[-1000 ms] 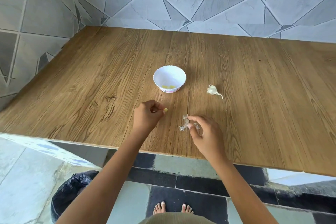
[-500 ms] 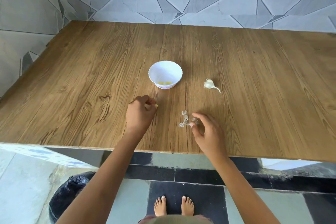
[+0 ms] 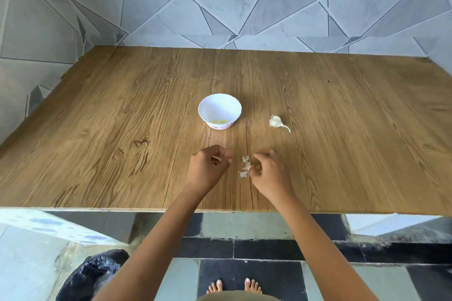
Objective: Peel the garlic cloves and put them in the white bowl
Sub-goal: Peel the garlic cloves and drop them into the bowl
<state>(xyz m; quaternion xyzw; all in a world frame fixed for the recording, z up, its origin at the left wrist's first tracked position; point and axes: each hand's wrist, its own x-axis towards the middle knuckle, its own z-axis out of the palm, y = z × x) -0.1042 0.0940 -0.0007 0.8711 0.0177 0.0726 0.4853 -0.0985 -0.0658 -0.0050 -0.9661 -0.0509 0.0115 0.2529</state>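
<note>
Head view, from the left: a black bag [image 3: 93, 273] sits on the floor below the wooden table [image 3: 122, 129]. Over the near part of the table the left hand [image 3: 208, 168] is curled, its thumb and fingertips pinching a small pale garlic clove [image 3: 216, 159]. Beyond it stands the white bowl [image 3: 208, 105] with yellowish peeled cloves [image 3: 219, 121] inside. A little heap of papery skins [image 3: 244, 166] lies between the hands. The right hand [image 3: 269, 171] is loosely curled against the skins; I cannot tell whether it grips any. Further right, near the bowl, lies a garlic bulb [image 3: 276, 121].
</note>
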